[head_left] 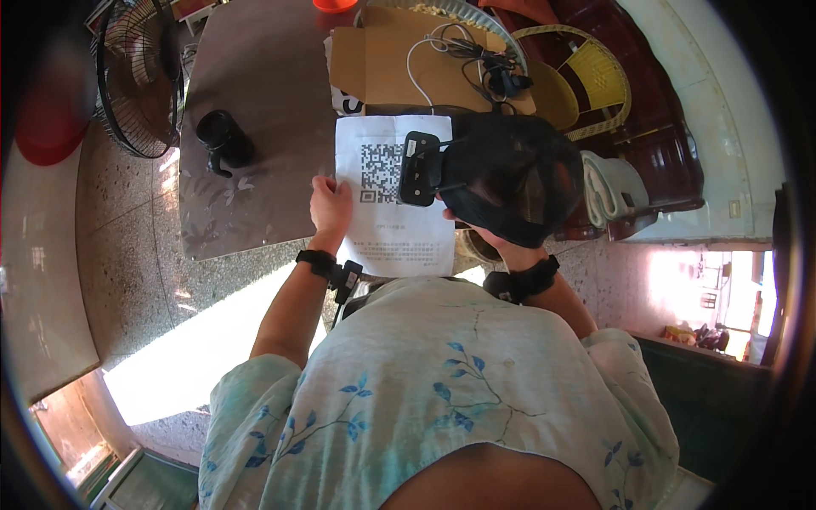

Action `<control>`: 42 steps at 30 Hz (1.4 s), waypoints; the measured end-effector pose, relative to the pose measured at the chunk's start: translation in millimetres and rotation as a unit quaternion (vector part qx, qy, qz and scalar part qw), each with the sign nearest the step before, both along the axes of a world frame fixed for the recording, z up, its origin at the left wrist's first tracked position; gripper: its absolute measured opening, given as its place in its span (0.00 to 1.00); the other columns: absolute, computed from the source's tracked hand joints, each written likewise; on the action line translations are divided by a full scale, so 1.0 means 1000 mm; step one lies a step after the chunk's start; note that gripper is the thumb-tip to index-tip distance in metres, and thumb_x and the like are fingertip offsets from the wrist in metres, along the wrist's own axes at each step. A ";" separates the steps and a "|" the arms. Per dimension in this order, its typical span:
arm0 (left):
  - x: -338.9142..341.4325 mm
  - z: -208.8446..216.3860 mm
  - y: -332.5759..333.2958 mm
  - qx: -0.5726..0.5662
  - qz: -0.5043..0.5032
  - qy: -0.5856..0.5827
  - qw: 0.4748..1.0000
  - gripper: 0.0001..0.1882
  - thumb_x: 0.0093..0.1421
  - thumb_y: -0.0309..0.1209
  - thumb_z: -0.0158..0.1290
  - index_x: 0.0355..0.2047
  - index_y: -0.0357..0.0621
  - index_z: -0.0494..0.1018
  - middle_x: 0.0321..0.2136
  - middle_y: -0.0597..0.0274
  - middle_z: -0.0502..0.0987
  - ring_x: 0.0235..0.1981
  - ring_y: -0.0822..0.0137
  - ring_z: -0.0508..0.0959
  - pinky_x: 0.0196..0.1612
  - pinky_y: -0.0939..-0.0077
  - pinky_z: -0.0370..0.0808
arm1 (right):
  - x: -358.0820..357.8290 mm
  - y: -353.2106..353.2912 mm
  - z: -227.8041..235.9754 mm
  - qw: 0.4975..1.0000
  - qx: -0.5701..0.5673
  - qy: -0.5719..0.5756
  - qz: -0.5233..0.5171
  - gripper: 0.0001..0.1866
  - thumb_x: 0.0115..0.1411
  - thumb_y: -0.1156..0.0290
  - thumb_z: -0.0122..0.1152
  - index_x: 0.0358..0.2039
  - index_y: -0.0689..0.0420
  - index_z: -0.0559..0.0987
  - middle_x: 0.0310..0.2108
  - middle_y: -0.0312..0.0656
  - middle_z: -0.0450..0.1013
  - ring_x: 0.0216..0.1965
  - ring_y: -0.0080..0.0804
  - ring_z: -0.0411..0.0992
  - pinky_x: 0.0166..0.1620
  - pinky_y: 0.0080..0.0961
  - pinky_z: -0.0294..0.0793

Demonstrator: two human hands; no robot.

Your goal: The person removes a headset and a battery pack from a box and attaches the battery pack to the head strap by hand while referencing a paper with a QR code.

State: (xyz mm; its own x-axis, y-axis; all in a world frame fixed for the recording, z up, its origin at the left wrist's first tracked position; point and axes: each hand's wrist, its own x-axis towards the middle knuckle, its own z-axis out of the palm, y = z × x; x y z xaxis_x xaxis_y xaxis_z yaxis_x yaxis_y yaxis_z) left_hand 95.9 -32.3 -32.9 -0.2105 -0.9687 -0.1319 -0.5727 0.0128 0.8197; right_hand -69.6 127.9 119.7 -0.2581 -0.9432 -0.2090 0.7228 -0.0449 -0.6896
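The left grip (331,206) is closed on the left edge of a white paper sheet (348,234), thumb side uppermost. The sheet is held up between the patterned shirt (408,365) and the far end of the tabletop (280,102), with a large square code (380,172) on its upper half and small lines of print below. Its lower edge comes right by the shirt; whether the two touch cannot be told.

The right grip (503,241) grasps a black cap (518,174) from underneath, along its lower edge; most of the fingers are hidden behind the cap. A flat black device (419,169) with rounded ends is fixed to the side of the cap facing the sheet, and from this view it covers the right part of the code. Each wrist wears a black band.

On the tabletop, to the left of the sheet and well apart from it, stands a black mug (225,140). Beyond the sheet sits an open cardboard box (387,64), a tangle of black cables (501,76) lying over its right part. A fan (136,76) is beside the tabletop on the left; a yellow woven chair (599,76) is at the upper right, and a folded pale cloth (612,189) lies just right of the cap.
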 end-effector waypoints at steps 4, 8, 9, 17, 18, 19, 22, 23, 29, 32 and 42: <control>0.000 0.005 0.005 -0.051 -0.011 0.024 0.998 0.15 0.49 0.33 0.48 0.36 0.43 0.61 0.23 0.52 0.72 0.26 0.50 0.73 0.30 0.60 0.68 | -0.002 0.002 0.000 1.000 -0.003 0.002 0.001 0.25 0.53 0.50 0.47 0.42 0.58 0.69 0.40 0.48 0.69 0.38 0.44 0.69 0.36 0.39 0.73; 0.000 0.015 0.008 -0.053 -0.037 0.071 0.995 0.15 0.50 0.29 0.47 0.39 0.46 0.62 0.23 0.54 0.71 0.26 0.52 0.72 0.30 0.62 0.68 | -0.002 0.002 -0.002 1.000 -0.015 0.018 -0.001 0.25 0.52 0.51 0.48 0.42 0.58 0.69 0.40 0.49 0.69 0.38 0.45 0.69 0.36 0.40 0.74; 0.000 0.016 0.008 -0.039 -0.039 0.079 0.995 0.15 0.50 0.27 0.46 0.40 0.47 0.62 0.23 0.54 0.71 0.25 0.53 0.72 0.29 0.63 0.68 | -0.001 0.002 -0.002 1.000 -0.016 0.018 -0.001 0.25 0.52 0.51 0.48 0.42 0.58 0.69 0.40 0.49 0.69 0.38 0.45 0.69 0.36 0.40 0.74; -0.002 -0.001 0.005 -0.111 -0.066 0.097 0.987 0.16 0.50 0.24 0.42 0.40 0.51 0.70 0.27 0.51 0.72 0.28 0.52 0.73 0.33 0.65 0.70 | -0.004 0.005 -0.009 1.000 0.003 0.019 0.004 0.24 0.51 0.53 0.50 0.42 0.59 0.69 0.40 0.49 0.69 0.38 0.47 0.69 0.34 0.42 0.74; -0.002 0.000 0.005 -0.141 -0.082 0.083 0.983 0.18 0.51 0.24 0.41 0.40 0.53 0.71 0.28 0.50 0.73 0.29 0.52 0.73 0.34 0.65 0.70 | -0.004 0.006 -0.010 1.000 0.003 0.019 0.003 0.24 0.51 0.53 0.50 0.42 0.59 0.69 0.40 0.49 0.69 0.38 0.47 0.69 0.34 0.42 0.74; -0.002 0.001 0.004 -0.141 -0.083 0.083 0.983 0.18 0.51 0.24 0.41 0.40 0.53 0.71 0.28 0.50 0.73 0.29 0.52 0.73 0.34 0.65 0.70 | -0.005 0.006 -0.012 1.000 -0.010 0.011 0.005 0.24 0.51 0.54 0.51 0.42 0.59 0.69 0.40 0.49 0.69 0.38 0.47 0.69 0.34 0.42 0.74; -0.004 0.007 0.000 -0.124 -0.135 0.038 0.982 0.19 0.51 0.23 0.39 0.41 0.55 0.71 0.29 0.49 0.72 0.30 0.52 0.73 0.35 0.64 0.70 | -0.006 0.008 -0.016 1.000 -0.025 0.006 0.006 0.24 0.51 0.54 0.51 0.42 0.59 0.69 0.40 0.49 0.69 0.38 0.47 0.69 0.34 0.42 0.74; -0.005 0.009 -0.001 -0.115 -0.141 0.020 0.983 0.19 0.51 0.24 0.39 0.41 0.56 0.71 0.29 0.49 0.72 0.31 0.52 0.73 0.35 0.64 0.70 | -0.006 0.008 -0.016 1.000 -0.027 0.008 0.005 0.24 0.52 0.54 0.51 0.42 0.59 0.69 0.40 0.49 0.68 0.38 0.48 0.69 0.34 0.42 0.74; -0.008 0.006 -0.004 -0.117 -0.138 -0.002 0.984 0.18 0.53 0.25 0.40 0.43 0.55 0.70 0.30 0.47 0.72 0.31 0.51 0.73 0.35 0.63 0.70 | -0.006 0.009 -0.017 1.000 -0.019 0.014 0.005 0.23 0.52 0.54 0.50 0.42 0.59 0.69 0.41 0.49 0.68 0.39 0.49 0.69 0.34 0.43 0.73; -0.008 0.005 -0.004 -0.127 -0.137 0.004 0.982 0.17 0.53 0.25 0.40 0.43 0.53 0.69 0.30 0.47 0.72 0.32 0.51 0.73 0.35 0.63 0.69 | -0.006 0.010 -0.016 0.999 -0.020 -0.031 -0.003 0.24 0.52 0.54 0.50 0.42 0.59 0.69 0.41 0.50 0.68 0.39 0.50 0.68 0.35 0.44 0.73; -0.007 0.005 -0.002 -0.127 -0.131 0.005 0.983 0.16 0.54 0.26 0.40 0.43 0.50 0.69 0.30 0.47 0.72 0.32 0.50 0.72 0.36 0.62 0.69 | -0.009 0.006 -0.022 0.999 0.028 -0.030 -0.013 0.23 0.53 0.53 0.47 0.41 0.59 0.70 0.39 0.49 0.69 0.37 0.49 0.69 0.35 0.46 0.73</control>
